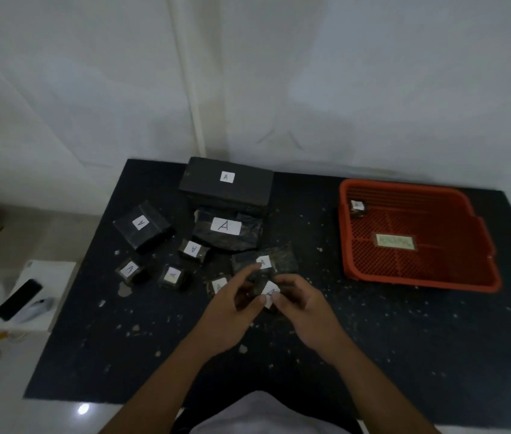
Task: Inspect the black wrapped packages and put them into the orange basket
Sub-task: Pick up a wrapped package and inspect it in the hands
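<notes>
Head view: package (266, 291) held, label upward.

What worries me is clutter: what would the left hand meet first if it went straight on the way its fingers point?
Besides the small package it holds, probably the flat black package just beyond the left hand; its fingertips look close over it, though depth is unclear.

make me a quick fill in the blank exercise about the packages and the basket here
1. The orange basket holds ____ package so far.
2. The label on the big box shows the letter ____.
3. The left hand and right hand together grip a held parcel with a ____ label.
Missing words: one, A, white
</notes>
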`<state>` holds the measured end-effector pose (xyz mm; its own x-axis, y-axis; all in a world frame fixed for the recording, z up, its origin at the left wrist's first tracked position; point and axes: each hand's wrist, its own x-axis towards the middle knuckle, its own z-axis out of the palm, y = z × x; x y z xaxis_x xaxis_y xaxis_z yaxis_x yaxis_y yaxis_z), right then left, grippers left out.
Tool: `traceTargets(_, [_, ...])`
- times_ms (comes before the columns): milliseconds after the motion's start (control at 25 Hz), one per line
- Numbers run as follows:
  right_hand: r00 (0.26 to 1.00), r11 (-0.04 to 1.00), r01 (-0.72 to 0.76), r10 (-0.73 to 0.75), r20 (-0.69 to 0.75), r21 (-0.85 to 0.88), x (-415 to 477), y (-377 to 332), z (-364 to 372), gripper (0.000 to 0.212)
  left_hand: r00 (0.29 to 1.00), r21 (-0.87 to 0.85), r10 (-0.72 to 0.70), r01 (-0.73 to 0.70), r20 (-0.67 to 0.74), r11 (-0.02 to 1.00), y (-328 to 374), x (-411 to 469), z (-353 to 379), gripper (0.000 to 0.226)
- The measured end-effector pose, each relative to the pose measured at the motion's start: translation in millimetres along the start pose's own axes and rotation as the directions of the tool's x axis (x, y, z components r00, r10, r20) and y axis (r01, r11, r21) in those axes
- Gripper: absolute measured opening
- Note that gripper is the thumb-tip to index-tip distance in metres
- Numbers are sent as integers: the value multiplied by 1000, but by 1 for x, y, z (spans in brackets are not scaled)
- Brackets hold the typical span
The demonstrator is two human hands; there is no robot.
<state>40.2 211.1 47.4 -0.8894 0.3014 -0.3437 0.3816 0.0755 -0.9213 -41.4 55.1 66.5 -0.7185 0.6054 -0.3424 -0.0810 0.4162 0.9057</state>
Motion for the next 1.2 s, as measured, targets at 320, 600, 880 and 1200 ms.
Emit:
traceTargets(320, [999, 999, 34, -34, -29, -15, -9, -3, -59, 21, 995, 12, 101, -101, -23, 995, 22, 19, 53, 38])
traceTargets(600, [999, 998, 44, -43, 9, -53, -23, 9, -105, 44, 992, -77, 119, -115, 52, 990, 42, 26, 80, 38])
traceTargets(880, [997, 995, 77, -77, -2, -56, -30, 12, -130, 38, 957, 179, 286, -274, -43, 945, 54, 31, 114, 29])
traceTargets(1200, [1000, 1000, 4, -4, -14, -20, -38, 22, -153, 45, 980, 17, 157, -160, 119, 987, 63, 39, 121, 35])
